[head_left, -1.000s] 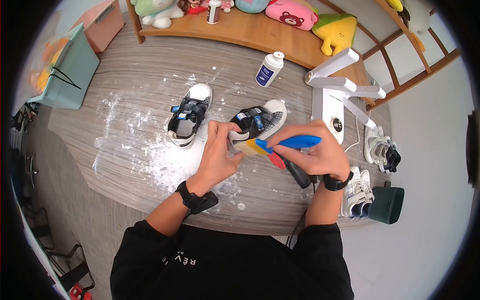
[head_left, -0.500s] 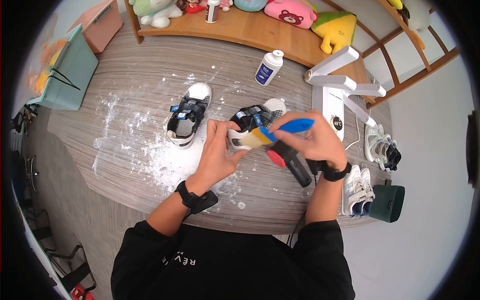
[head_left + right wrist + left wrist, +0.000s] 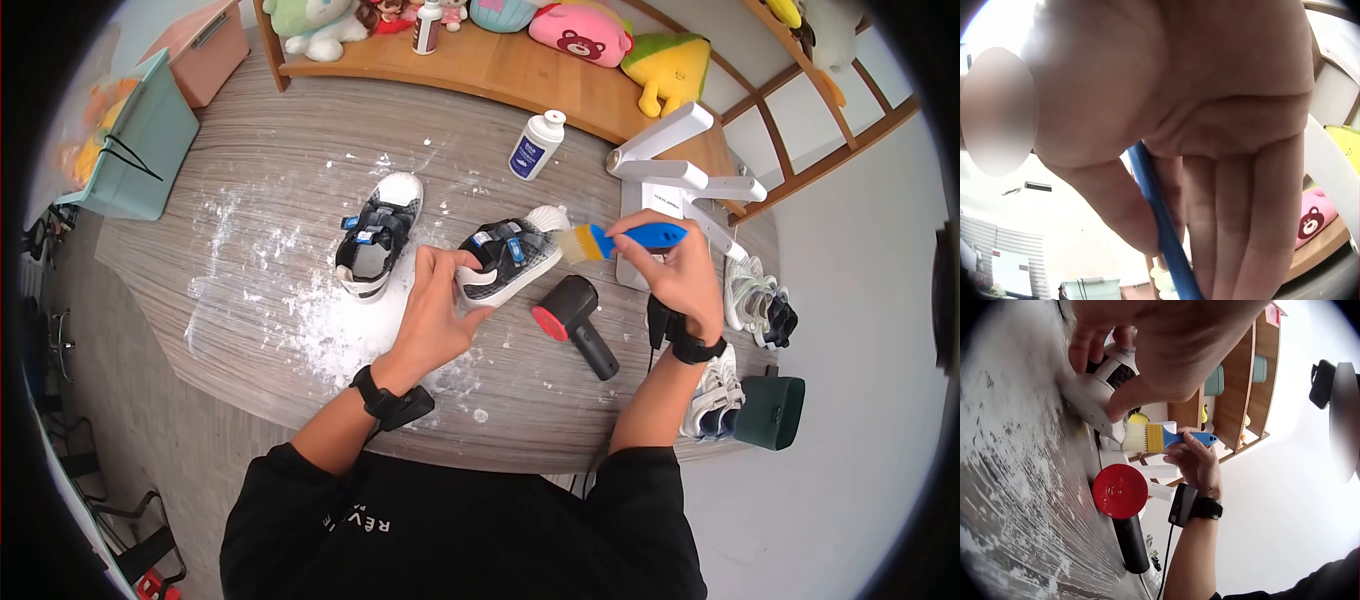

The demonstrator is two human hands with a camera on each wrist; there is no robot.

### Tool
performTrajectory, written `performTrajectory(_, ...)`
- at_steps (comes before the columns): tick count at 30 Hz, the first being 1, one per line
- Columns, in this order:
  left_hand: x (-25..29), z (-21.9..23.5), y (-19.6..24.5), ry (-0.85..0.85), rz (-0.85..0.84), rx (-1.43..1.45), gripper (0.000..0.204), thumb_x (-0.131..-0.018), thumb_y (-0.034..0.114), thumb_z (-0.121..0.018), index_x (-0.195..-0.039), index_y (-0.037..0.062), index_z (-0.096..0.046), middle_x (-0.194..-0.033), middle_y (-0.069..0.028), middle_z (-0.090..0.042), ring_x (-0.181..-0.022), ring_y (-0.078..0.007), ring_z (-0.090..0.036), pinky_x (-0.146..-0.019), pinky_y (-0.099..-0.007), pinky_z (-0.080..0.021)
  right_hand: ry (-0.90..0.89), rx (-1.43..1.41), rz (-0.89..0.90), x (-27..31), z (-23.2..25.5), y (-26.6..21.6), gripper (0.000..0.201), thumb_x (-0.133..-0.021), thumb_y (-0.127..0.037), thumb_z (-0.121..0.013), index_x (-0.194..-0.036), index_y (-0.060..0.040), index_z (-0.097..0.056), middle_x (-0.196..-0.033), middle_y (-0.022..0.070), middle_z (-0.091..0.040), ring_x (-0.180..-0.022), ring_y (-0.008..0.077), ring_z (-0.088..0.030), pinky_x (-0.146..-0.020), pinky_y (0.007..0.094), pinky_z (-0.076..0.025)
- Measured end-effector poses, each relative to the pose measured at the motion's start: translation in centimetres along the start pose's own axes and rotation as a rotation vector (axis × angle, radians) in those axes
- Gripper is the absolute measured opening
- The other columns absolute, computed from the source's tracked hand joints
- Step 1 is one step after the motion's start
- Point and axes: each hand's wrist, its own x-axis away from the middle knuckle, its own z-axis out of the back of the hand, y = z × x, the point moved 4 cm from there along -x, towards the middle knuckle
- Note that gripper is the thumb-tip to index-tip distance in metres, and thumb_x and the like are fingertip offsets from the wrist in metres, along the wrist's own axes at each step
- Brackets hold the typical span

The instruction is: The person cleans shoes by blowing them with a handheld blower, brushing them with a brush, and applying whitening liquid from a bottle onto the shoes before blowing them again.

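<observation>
My left hand (image 3: 437, 305) pinches the heel of a black-and-white child's sneaker (image 3: 500, 252) with blue-tabbed straps, thumb at the sole side and fingers at the collar. In the left wrist view the sneaker's white sole (image 3: 1088, 403) faces the table, partly hidden by that hand. With my right hand (image 3: 688, 275) I grip a flat paintbrush (image 3: 648, 236) by its blue handle, its pale bristles right at the sneaker's toe end. The right wrist view shows the blue handle (image 3: 1163, 219) between thumb and fingers. The matching sneaker (image 3: 378, 240) stands to the left on the table.
White powder (image 3: 340, 325) is scattered over the wood-grain table. A black hair dryer (image 3: 580, 325) with a red end lies below the held sneaker. Behind stand a white bottle (image 3: 537, 148) and a white device with arms (image 3: 655, 200). More shoes (image 3: 715, 395) are at right.
The paintbrush has moved from the sneaker's heel to its toe end, right and away from me, uncovering the hair dryer. My left hand keeps its hold on the heel.
</observation>
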Motion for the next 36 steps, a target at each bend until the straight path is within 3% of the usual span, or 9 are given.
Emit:
performTrajectory(8,0.1,-0.1,-0.2,0.019,-0.036,-0.063,0.065,-0.067,-0.002,-0.090,-0.120,0.0060,-0.054,-0.105,-0.0073,-0.043,-0.080,-0.0172,-0.050,-0.071,-0.0296,-0.047,0.013,0.003,0.016,-0.4,-0.9,-0.2,0.009,-0.089,-0.005,-0.071,-0.096,0.0002,-0.074,-0.077,0.0096,-0.073,-0.066,0.0124,-0.066,-0.063,0.0282,-0.052)
performTrajectory(14,-0.2,-0.3,-0.4,0.018,-0.055,-0.062,0.064,-0.066,-0.003,-0.090,-0.118,0.0054,-0.054,-0.109,-0.0084,-0.046,-0.083,-0.0178,-0.053,-0.069,-0.0280,-0.051,0.250,0.048,0.133,-0.3,0.2,0.0,0.010,-0.089,-0.008,-0.071,-0.093,0.0000,-0.073,-0.069,0.0162,-0.069,-0.057,0.0230,-0.064,-0.057,0.0335,-0.049)
performTrajectory(17,-0.2,-0.3,-1.3,0.037,-0.056,-0.043,0.062,-0.068,-0.002,-0.090,-0.118,0.0049,-0.054,-0.110,-0.0073,-0.048,-0.085,-0.0148,-0.053,-0.066,-0.0261,-0.053,-0.042,0.180,0.100,-0.1,-0.7,-1.6,0.013,-0.088,-0.011,-0.073,-0.097,-0.0011,-0.074,-0.074,0.0108,-0.072,-0.062,0.0196,-0.065,-0.063,0.0308,-0.053)
performTrajectory(21,-0.1,-0.5,-1.2,0.042,-0.080,-0.048,0.059,-0.070,-0.003,-0.089,-0.117,0.0044,-0.055,-0.112,-0.0065,-0.049,-0.084,-0.0136,-0.053,-0.066,-0.0245,-0.053,-0.125,0.022,0.178,1.0,-1.0,-2.6,0.014,-0.085,-0.011,-0.070,-0.092,0.0003,-0.074,-0.065,0.0219,-0.064,-0.057,0.0329,-0.062,-0.058,0.0395,-0.049)
performTrajectory(24,0.0,-0.5,-0.8,0.030,-0.113,-0.065,0.058,-0.071,-0.004,-0.087,-0.118,0.0047,-0.055,-0.112,-0.0062,-0.049,-0.084,-0.0132,-0.054,-0.066,-0.0245,-0.054,-0.020,0.071,0.178,1.0,-0.1,-2.8,0.013,-0.084,-0.011,-0.069,-0.090,0.0006,-0.073,-0.066,0.0230,-0.064,-0.059,0.0346,-0.064,-0.059,0.0409,-0.050)
performTrajectory(26,0.2,-0.7,-0.7,0.013,-0.110,-0.072,0.051,-0.076,-0.005,-0.084,-0.119,0.0040,-0.057,-0.109,-0.0051,-0.049,-0.085,-0.0123,-0.053,-0.070,-0.0241,-0.054,0.089,0.054,0.213,0.0,-0.6,-0.4,0.014,-0.084,-0.012,-0.068,-0.085,0.0018,-0.071,-0.067,0.0234,-0.064,-0.061,0.0374,-0.064,-0.061,0.0436,-0.051)
performTrajectory(28,0.3,-0.7,-0.7,0.036,-0.143,0.016,0.041,-0.081,-0.005,-0.078,-0.117,0.0043,-0.062,-0.100,-0.0048,-0.047,-0.082,-0.0134,-0.052,-0.069,-0.0250,-0.051,0.128,0.333,0.346,-0.4,-1.3,0.7,0.016,-0.086,-0.014,-0.072,-0.090,0.0010,-0.074,-0.068,0.0150,-0.069,-0.060,0.0240,-0.065,-0.062,0.0360,-0.052)
performTrajectory(32,0.2,-0.7,-1.7,0.026,-0.104,0.057,0.034,-0.089,-0.007,-0.070,-0.120,0.0017,-0.060,-0.103,-0.0005,-0.045,-0.089,-0.0094,-0.051,-0.077,-0.0245,-0.054,-0.124,0.035,0.343,1.4,-1.6,-2.5,0.015,-0.083,-0.010,-0.070,-0.090,0.0022,-0.074,-0.073,0.0198,-0.070,-0.065,0.0316,-0.068,-0.065,0.0388,-0.053)
performTrajectory(36,-0.2,-0.6,-2.8,0.009,-0.063,0.290,0.024,-0.098,-0.002,-0.064,-0.121,0.0003,-0.059,-0.099,-0.0018,-0.050,-0.086,-0.0119,-0.060,-0.077,-0.0283,-0.058,0.073,0.156,0.362,0.4,-1.4,-1.0,0.020,-0.084,-0.015,-0.066,-0.077,0.0038,-0.069,-0.074,0.0277,-0.066,-0.070,0.0446,-0.065,-0.065,0.0493,-0.050)
